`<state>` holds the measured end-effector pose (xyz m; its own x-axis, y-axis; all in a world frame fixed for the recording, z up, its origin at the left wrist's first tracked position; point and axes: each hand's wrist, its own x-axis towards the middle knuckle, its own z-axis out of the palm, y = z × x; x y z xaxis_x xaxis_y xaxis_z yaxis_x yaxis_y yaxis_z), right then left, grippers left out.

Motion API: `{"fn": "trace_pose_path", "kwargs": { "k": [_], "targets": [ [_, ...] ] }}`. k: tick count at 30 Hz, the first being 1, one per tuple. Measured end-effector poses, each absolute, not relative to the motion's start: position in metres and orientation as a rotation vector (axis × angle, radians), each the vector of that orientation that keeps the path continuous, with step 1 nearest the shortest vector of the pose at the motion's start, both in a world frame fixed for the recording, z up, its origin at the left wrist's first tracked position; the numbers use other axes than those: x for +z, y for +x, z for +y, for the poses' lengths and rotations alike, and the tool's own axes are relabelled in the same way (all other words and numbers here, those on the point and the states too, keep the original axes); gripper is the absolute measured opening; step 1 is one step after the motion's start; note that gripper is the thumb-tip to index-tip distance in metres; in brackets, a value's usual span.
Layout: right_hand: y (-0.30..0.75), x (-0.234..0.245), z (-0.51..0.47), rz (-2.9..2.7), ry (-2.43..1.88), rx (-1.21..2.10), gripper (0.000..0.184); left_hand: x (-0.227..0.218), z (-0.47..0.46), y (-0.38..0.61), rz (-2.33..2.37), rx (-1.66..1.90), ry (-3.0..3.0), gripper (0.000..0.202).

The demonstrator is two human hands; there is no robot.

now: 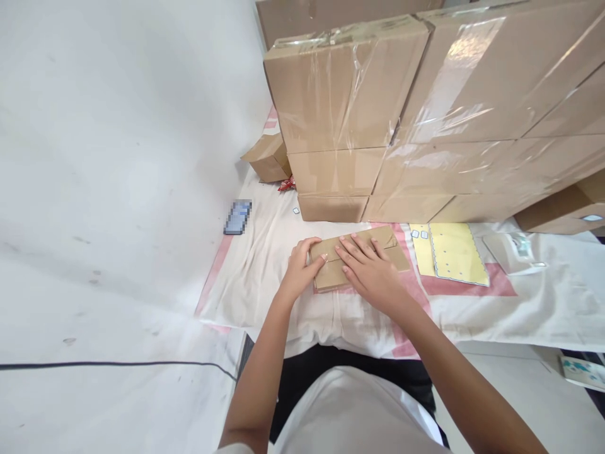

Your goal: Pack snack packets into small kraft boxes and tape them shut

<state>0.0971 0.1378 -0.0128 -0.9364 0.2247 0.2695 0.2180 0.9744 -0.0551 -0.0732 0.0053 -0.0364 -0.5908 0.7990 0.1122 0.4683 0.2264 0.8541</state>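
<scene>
Two bare hands on a flat brown folded cardboard piece (pixel 327 265).

The fingers of the left hand (pixel 300 270) curl narrowly over the cardboard's left end and hold that edge, while the right hand (pixel 371 272) lies palm-down on top of it, its fingers straight and spread a little, gripping nothing. The cardboard lies flat on a white cloth with pink stripes (pixel 265 284), close in front of the person. Just to its right lies a pale yellow paper sheet with small dots (pixel 456 252), and farther right a clear plastic bag (pixel 515 249). Directly behind the cardboard rises a stack of large brown cartons wrapped in clear film (pixel 416 107). Behind and to its left sit a small brown cardboard box (pixel 269 157) and a blurred dark flat rectangle (pixel 237 217).
</scene>
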Motion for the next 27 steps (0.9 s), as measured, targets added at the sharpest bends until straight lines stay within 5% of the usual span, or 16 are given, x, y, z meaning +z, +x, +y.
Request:
{"fn": "trace_pose_path", "kwargs": {
  "k": [8,11,27],
  "targets": [
    [0.097,-0.012,0.125,-2.812,-0.507,-0.027,0.049,-0.059,-0.024,-0.192,2.637,1.356,0.848,0.048],
    [0.094,-0.013,0.125,-2.819,-0.544,-0.074,0.050,-0.075,-0.045,-0.261,3.069,0.809,0.787,0.055],
    [0.059,-0.009,0.134,-2.814,-0.545,-0.190,0.069,-0.130,-0.060,-0.329,3.233,0.723,0.394,0.049]
  ]
}}
